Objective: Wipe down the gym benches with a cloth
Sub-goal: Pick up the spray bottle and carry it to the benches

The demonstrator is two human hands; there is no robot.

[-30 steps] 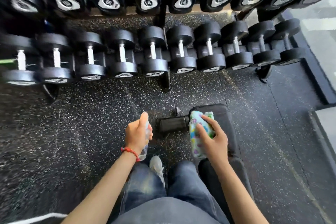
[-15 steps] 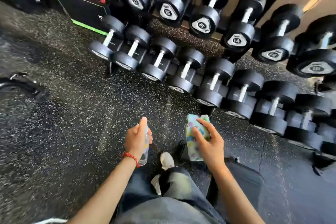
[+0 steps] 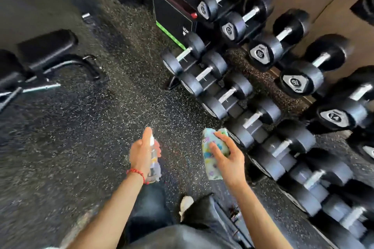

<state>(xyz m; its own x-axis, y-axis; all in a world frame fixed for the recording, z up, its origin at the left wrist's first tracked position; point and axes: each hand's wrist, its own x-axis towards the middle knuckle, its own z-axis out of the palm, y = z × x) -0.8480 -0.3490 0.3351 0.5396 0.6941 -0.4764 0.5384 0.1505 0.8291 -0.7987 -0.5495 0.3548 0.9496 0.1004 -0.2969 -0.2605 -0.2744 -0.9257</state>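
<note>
My right hand grips a folded pastel cloth with a coloured pattern, held in the air over the floor. A small clear spray bottle is in my left hand, with the forefinger on top of its white nozzle. A black padded gym bench on a dark metal frame stands at the far left, well away from both hands. My legs in jeans and one pale shoe show at the bottom.
A two-tier rack of black dumbbells runs diagonally down the right side, close to my right hand. Black plyo boxes with green and red trim stand at the top centre. Speckled rubber floor spreads between the rack and the bench.
The view has swung left: the bench I was wiping is out of view, the dumbbell rack has slid to the right and another bench has appeared at the left. Both hands keep their holds.
</note>
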